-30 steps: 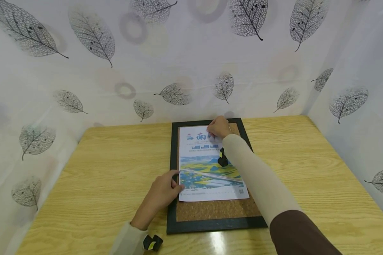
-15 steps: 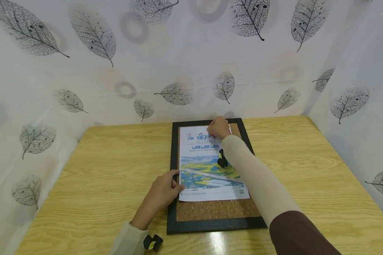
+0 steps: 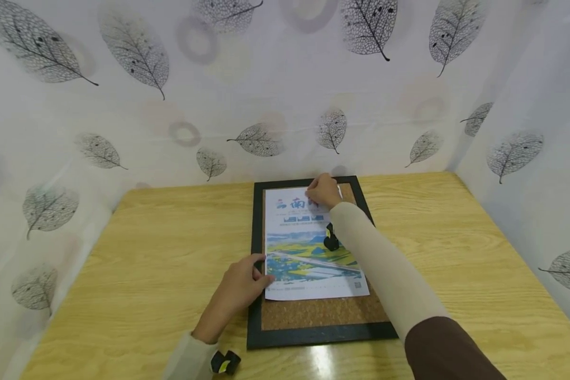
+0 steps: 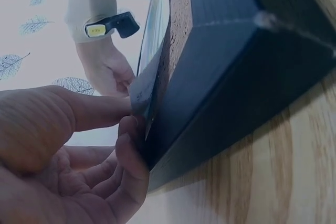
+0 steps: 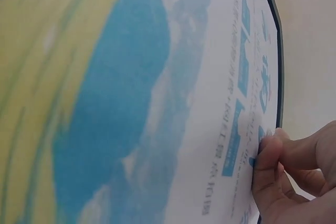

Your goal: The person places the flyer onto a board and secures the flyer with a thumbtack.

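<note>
A printed paper poster [image 3: 309,248], with a landscape picture and large lettering, lies over a black-framed corkboard [image 3: 313,314]. At the poster's left edge, low down, my left hand [image 3: 242,279] pinches the paper between thumb and fingers, beside the frame. In the left wrist view that edge curls up slightly from the cork at the thumb tip. My right hand [image 3: 325,191] is at the poster's top, with thumb and index finger [image 5: 268,153] pinched together at the paper's upper edge, over the lettering. Whatever lies between those fingertips is hidden.
The board lies on a wood-grain table [image 3: 171,237], its far side close to a white leaf-patterned sheet [image 3: 275,89] that also hangs along both sides. Black wrist devices [image 3: 225,362] are worn on both sleeves. My right forearm [image 3: 385,264] crosses the board's right side.
Both hands hold nearly the same positions on the poster. The head view shifts very slightly, and the board and poster have not visibly moved on the table.
</note>
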Tool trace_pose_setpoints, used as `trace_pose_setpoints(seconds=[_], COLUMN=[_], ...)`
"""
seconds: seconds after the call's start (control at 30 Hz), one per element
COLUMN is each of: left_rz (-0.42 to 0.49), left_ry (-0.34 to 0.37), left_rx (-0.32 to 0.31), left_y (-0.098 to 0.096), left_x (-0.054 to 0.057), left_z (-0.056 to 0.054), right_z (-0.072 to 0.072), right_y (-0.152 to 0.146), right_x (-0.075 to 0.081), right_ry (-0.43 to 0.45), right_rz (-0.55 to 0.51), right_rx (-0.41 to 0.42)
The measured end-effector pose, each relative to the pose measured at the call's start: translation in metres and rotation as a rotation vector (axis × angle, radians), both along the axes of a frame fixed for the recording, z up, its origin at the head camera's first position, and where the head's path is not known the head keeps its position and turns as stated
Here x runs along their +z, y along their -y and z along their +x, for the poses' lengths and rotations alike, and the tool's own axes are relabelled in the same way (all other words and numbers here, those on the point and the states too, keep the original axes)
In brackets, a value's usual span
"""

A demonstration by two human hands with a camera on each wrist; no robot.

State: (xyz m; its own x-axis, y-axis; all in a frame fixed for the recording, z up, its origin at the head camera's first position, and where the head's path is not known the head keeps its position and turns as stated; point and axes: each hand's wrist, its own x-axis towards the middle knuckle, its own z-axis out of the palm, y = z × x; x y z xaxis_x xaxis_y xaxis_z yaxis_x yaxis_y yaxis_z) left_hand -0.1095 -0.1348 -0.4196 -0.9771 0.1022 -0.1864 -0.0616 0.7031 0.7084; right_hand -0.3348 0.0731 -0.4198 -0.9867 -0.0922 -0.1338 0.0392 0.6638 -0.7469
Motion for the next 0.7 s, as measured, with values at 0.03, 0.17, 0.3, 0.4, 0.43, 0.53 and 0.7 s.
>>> trace_pose_setpoints(seconds=[0.03, 0.17, 0.3, 0.4, 0.43, 0.53, 0.7], left_rz=[0.005, 0.013, -0.009, -0.006, -0.003, 0.002, -0.067], left_ry=[-0.003, -0.034, -0.074, -0.108, -0.121, -0.158, -0.246], left_rx=[0.002, 0.023, 0.08, 0.119, 0.129, 0.153, 0.169], left_y=[0.001, 0.004, 0.01, 0.019, 0.023, 0.036, 0.053], left_x=[0.0, 0.002, 0.006, 0.011, 0.013, 0.018, 0.023], left_z=[0.001, 0.001, 0.0, 0.001, 0.001, 0.004, 0.008], right_z=[0.0, 0.001, 0.007, 0.015, 0.018, 0.025, 0.042], right_y=[-0.001, -0.011, -0.025, -0.037, -0.041, -0.053, -0.077], right_x=[0.0, 0.005, 0.02, 0.033, 0.036, 0.039, 0.043], right_ry=[0.007, 0.012, -0.025, -0.08, -0.103, -0.183, -0.258], right_rz=[-0.004, 0.014, -0.017, -0.032, -0.024, 0.032, 0.087], right_rx=[0.004, 0.022, 0.075, 0.127, 0.141, 0.162, 0.152])
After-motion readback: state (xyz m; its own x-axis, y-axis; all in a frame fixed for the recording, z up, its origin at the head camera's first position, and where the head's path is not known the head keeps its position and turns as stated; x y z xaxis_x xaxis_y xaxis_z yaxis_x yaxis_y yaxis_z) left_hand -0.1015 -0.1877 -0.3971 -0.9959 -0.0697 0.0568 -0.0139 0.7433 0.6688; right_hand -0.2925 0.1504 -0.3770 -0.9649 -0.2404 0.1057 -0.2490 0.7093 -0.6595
